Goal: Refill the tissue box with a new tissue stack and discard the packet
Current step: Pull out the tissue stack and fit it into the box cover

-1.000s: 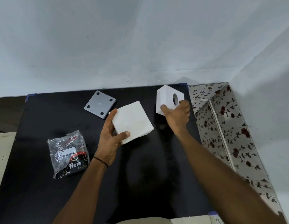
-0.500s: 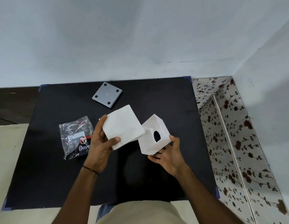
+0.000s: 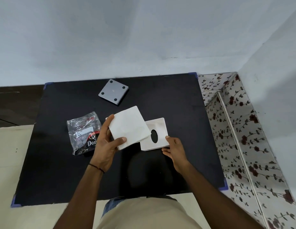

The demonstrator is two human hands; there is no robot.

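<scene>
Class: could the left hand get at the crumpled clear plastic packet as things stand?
Probably not yet: the left hand is full, holding the white tissue stack. The crumpled clear plastic packet lies uncovered just beside it.

We see soft, even, fairly dim light with no glare. A broad, blurred shadow (image 3: 148, 169) falls on the black table (image 3: 61, 179) near its front edge, between the arms. The white wall (image 3: 127, 38) shades gently darker toward the upper left. Wide-angle distortion bows the table's edges and the floral panel (image 3: 243, 146) at right. Focus is acceptable centrally; fine detail is soft.
</scene>
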